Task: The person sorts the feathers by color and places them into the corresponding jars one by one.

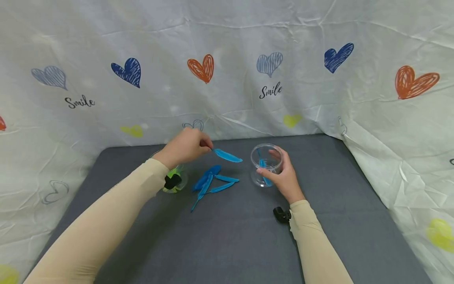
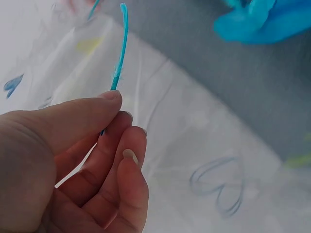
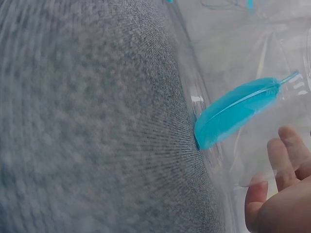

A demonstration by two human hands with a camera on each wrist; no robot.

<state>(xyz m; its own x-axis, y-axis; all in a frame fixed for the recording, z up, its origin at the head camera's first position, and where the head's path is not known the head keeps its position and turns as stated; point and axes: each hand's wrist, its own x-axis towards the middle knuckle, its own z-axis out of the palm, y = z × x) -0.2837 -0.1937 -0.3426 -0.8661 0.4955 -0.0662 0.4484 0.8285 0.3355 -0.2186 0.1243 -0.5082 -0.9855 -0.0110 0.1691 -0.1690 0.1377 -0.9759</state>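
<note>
My left hand (image 1: 188, 146) pinches a blue feather (image 1: 228, 155) by its quill between thumb and fingertips, with the vane pointing right toward the jar. In the left wrist view this feather (image 2: 120, 56) shows edge-on above the thumb. My right hand (image 1: 285, 180) grips a clear round jar (image 1: 254, 176) from its right side; the jar stands upright with its top uncovered. One blue feather (image 3: 237, 110) leans inside it, vane end down. Several more blue feathers (image 1: 203, 188) lie in a loose heap on the table between my hands.
Left of the heap, under my left forearm, another clear container (image 1: 182, 182) holds yellow-green pieces and is partly hidden. Dark grey cloth covers the table (image 1: 227, 240). A white curtain (image 1: 230, 102) with printed hearts hangs behind and along both sides.
</note>
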